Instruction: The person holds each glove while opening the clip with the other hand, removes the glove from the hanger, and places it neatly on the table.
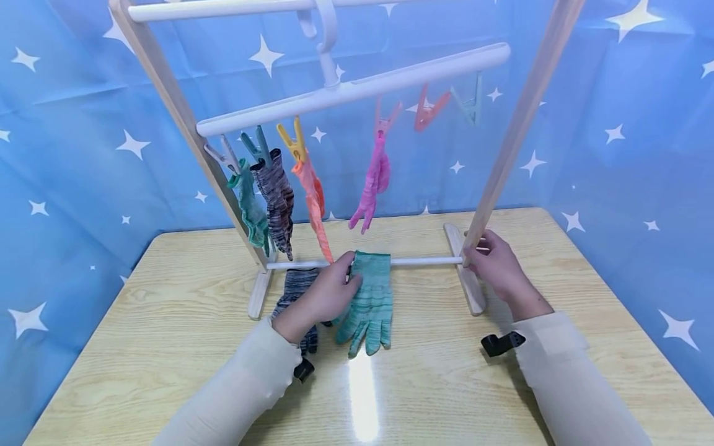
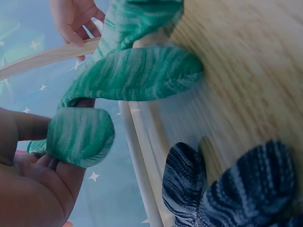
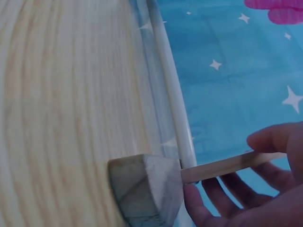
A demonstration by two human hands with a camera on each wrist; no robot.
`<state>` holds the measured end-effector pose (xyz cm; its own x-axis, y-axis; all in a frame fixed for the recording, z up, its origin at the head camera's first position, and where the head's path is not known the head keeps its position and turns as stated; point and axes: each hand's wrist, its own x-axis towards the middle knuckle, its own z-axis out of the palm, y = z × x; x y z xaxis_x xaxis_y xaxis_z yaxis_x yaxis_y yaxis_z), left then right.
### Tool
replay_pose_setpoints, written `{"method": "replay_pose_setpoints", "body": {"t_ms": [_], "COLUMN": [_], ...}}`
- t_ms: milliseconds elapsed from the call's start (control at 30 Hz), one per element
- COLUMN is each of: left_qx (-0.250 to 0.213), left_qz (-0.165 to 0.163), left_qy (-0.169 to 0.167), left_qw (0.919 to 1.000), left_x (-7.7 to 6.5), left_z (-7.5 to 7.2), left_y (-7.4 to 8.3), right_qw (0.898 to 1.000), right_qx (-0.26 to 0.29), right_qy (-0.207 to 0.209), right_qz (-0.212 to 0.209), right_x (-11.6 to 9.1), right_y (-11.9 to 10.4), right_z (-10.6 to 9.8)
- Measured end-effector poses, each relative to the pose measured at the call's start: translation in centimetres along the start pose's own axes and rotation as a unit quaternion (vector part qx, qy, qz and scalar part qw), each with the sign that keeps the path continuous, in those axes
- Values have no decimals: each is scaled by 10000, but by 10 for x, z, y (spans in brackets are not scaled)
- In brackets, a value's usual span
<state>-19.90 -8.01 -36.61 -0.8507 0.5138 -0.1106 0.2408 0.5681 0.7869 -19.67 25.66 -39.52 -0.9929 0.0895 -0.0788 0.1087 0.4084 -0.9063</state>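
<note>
My left hand [image 1: 329, 291] holds a green striped glove [image 1: 375, 297] by its left side, over the rack's low front bar. In the left wrist view the glove's thumb [image 2: 80, 135] lies between my thumb and fingers. A dark striped glove [image 1: 298, 286] rests on the table, partly hidden under my left forearm. With thumb and fingers around it, my right hand [image 1: 499, 266] grips the lower end of the right wooden post [image 1: 510, 142]. The right wrist view shows that post [image 3: 220, 169] between thumb and fingers, just above the rack's foot [image 3: 154, 184].
From a tilted white hanger [image 1: 357, 90] hang a green glove [image 1: 251, 207], a dark glove [image 1: 277, 198], an orange glove [image 1: 312, 198] and a pink glove [image 1: 375, 176], each on a clip. A red clip [image 1: 428, 111] and a pale green clip [image 1: 471, 105] hang at right. Starry blue cloth surrounds the table.
</note>
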Motion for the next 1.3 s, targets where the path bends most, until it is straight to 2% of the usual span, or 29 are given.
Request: {"method": "replay_pose_setpoints", "body": {"t_ms": [167, 333, 400, 500, 567, 633, 767, 900, 967, 1067, 1200, 1300], "left_qx": [31, 33, 227, 887, 1520, 2150, 2847, 3118, 3204, 3380, 3486, 3458], "left_qz": [-63, -21, -13, 2, 40, 104, 486, 834, 868, 921, 783, 603], "left_qy": [-191, -267, -317, -364, -370, -325, -410, -942, -1236, -1458, -1745, -1899], "left_qw": [9998, 9996, 9992, 9954, 9877, 9760, 9565, 9418, 9351, 9252, 9176, 9169], "left_x": [0, -1, -2, -5, -10, -14, -24, -30, -32, -33, -34, -35], "left_z": [2, 6, 8, 11, 13, 15, 20, 29, 34, 39, 43, 44], "left_y": [-3, -8, -9, -8, -6, -2, 6, 12, 15, 17, 19, 19], "right_qw": [9992, 9989, 9988, 9987, 9984, 9981, 9973, 9971, 9971, 9971, 9966, 9964], "right_qx": [-371, -421, -438, -485, -537, -588, -686, -719, -707, -714, -780, -806], "right_qy": [17, 58, 56, 36, 26, 21, -7, -26, -10, 19, 25, 9], "right_qz": [-147, -195, -191, -169, -175, -201, -258, -255, -263, -279, -259, -255], "right_x": [0, 0, 0, 0, 0, 2, 4, 4, 4, 4, 3, 3], "right_y": [4, 7, 8, 9, 10, 10, 11, 11, 10, 8, 8, 9], "right_z": [0, 0, 0, -1, -2, -2, -3, -3, -3, -2, -2, -1]}}
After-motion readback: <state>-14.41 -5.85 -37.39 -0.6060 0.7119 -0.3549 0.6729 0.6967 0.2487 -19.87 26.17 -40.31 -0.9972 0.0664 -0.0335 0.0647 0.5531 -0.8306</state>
